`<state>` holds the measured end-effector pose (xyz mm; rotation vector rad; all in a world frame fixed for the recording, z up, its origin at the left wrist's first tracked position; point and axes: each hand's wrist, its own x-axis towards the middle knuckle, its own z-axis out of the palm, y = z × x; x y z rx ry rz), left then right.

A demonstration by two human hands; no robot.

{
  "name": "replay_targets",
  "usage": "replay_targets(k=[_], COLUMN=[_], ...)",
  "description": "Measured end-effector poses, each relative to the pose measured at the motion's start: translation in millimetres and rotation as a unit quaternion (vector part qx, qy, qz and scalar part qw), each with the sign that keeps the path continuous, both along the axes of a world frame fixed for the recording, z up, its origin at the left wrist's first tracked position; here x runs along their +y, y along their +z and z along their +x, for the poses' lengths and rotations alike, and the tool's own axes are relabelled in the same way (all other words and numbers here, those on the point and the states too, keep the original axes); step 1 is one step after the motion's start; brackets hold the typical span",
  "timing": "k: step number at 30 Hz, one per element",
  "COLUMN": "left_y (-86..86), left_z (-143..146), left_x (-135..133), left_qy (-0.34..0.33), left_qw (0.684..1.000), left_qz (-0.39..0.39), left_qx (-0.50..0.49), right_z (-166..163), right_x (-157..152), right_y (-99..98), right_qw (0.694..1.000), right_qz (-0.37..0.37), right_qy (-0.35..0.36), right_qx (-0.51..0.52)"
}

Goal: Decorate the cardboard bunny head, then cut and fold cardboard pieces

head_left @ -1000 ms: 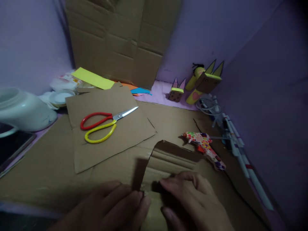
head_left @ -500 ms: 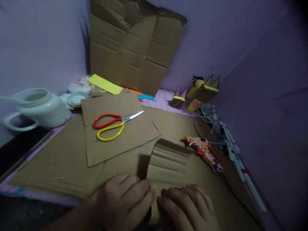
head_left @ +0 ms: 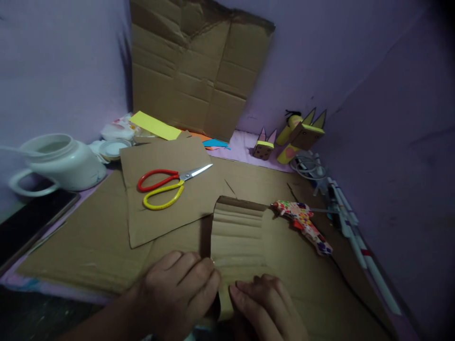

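A strip of brown cardboard (head_left: 238, 232), creased crosswise into several ridges, curves up from the table in front of me. My left hand (head_left: 183, 289) grips its near left edge, the fingers curled over it. On the near right part, my right hand (head_left: 268, 308) presses with bent fingers, the thumb hidden. The strip's lower end is partly covered by both hands. Scissors (head_left: 181, 182) with one red and one yellow handle lie on a flat cardboard piece (head_left: 199, 208) beyond my left hand. A flower-patterned glue gun (head_left: 302, 220) rests right of the strip.
At left a white pot (head_left: 71, 163) stands by a dark phone (head_left: 39, 218). A large cardboard sheet (head_left: 192, 71) leans on the wall. Paper animal figures (head_left: 263, 149) stand at the back; several markers (head_left: 369, 260) line the right edge. The glue gun's cord (head_left: 351, 293) runs toward me.
The creased cardboard strip has shifted a little left and its far end stands higher. Both hands have moved slightly left with it.
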<state>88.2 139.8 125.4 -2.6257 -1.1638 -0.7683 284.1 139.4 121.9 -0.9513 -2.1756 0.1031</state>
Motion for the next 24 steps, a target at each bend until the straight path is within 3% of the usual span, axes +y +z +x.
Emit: replay_targets(k=[4,7,9,11,13,15,20,22,24], left_y=[20.8,35.6,38.6,35.2,27.2,18.1,10.6,13.8,17.9], left_z=[-3.3,-3.0,0.9,7.5,14.8,19.9,17.4,14.5,13.3], left_x=[-4.0,-8.6,-11.0,-13.2,-16.1,-19.0,-16.8,-12.7,-9.5], left_qy=[0.035,0.135,0.188,0.246,0.313,0.347,0.349,0.344,0.345], left_qw=[0.997,0.965,0.888,0.761,0.639,0.563,0.453,0.443,0.456], left_qz=[-0.064,-0.17,-0.341,-0.513,-0.6,-0.622,-0.672,-0.691,-0.693], left_qx=[-0.002,-0.145,-0.244,-0.311,-0.366,-0.419,-0.47,-0.457,-0.44], right_z=[4.8,9.2,11.6,13.2,13.9,13.7,11.5,10.8,10.1], right_x=[-0.9,-1.0,-0.1,0.9,1.5,1.5,1.2,1.6,1.8], right_y=[-7.1,-11.1,-11.6,-10.8,-9.4,-8.0,-3.0,-0.4,1.5], right_qw=[1.0,1.0,0.999,0.997,0.994,0.991,0.987,0.986,0.984], right_qz=[0.009,0.02,0.03,0.033,0.032,0.03,0.032,0.029,0.023], right_qy=[0.003,0.011,0.028,0.053,0.075,0.088,0.125,0.136,0.143], right_qx=[-0.002,-0.003,-0.022,-0.052,-0.078,-0.096,-0.097,-0.097,-0.099])
